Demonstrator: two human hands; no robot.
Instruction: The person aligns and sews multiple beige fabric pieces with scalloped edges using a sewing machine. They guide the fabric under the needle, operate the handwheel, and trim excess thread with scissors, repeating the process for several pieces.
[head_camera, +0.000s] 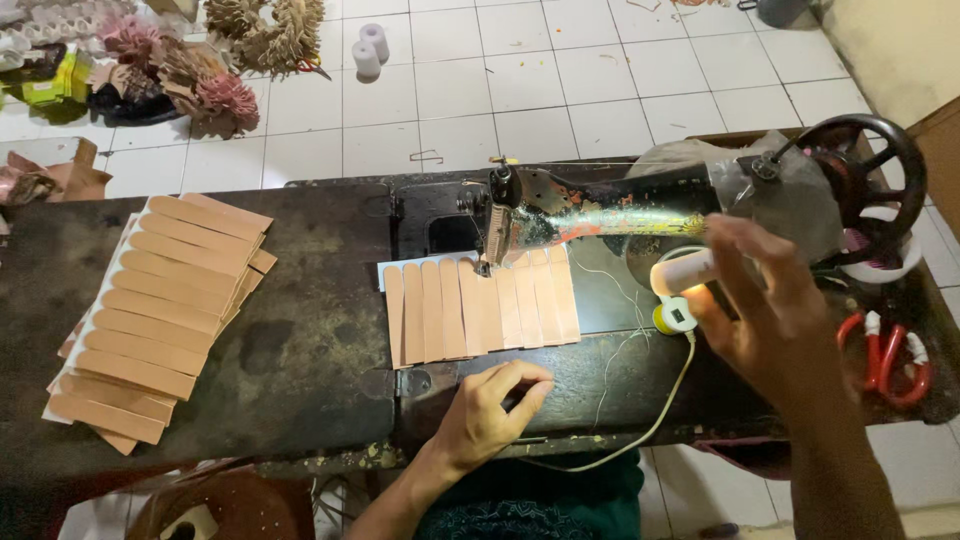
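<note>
Hands (490, 410) two, sewing machine (600, 215) one

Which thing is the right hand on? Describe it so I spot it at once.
Start at the black sewing machine across the dark table. Below its arm, near the handwheel, the right hand touches a small white lamp on a white cable. Its glow sets it apart from the red-handled scissors.

Small craft workshop, old black sewing machine (600, 215) on worn table (300, 340), stacked tan strips (160, 320), tiled floor (560, 80)
</note>
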